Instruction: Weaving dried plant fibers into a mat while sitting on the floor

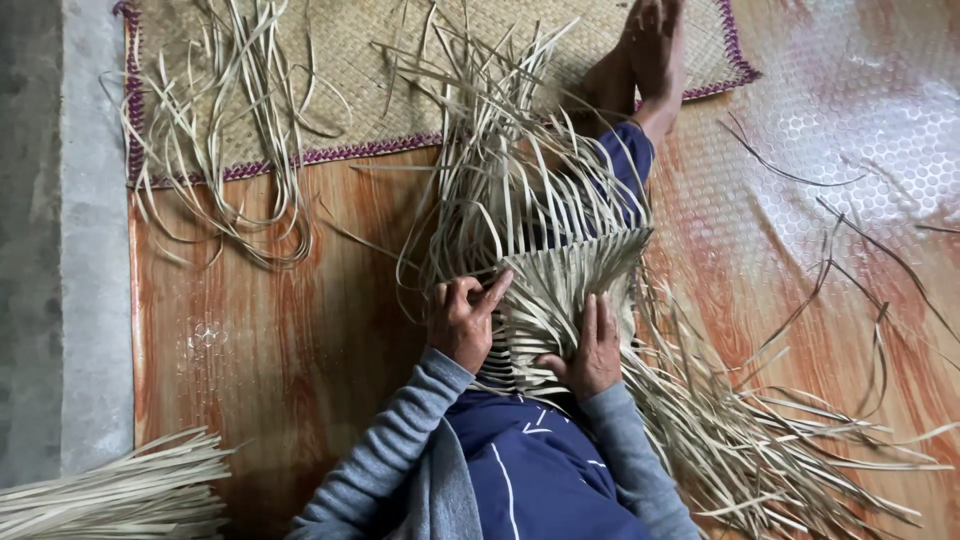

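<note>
No packages, labels, signs or screens anywhere in the head view. Nothing boxed, bagged, tagged or displayed from 12 o'clock round to 12 o'clock.
</note>
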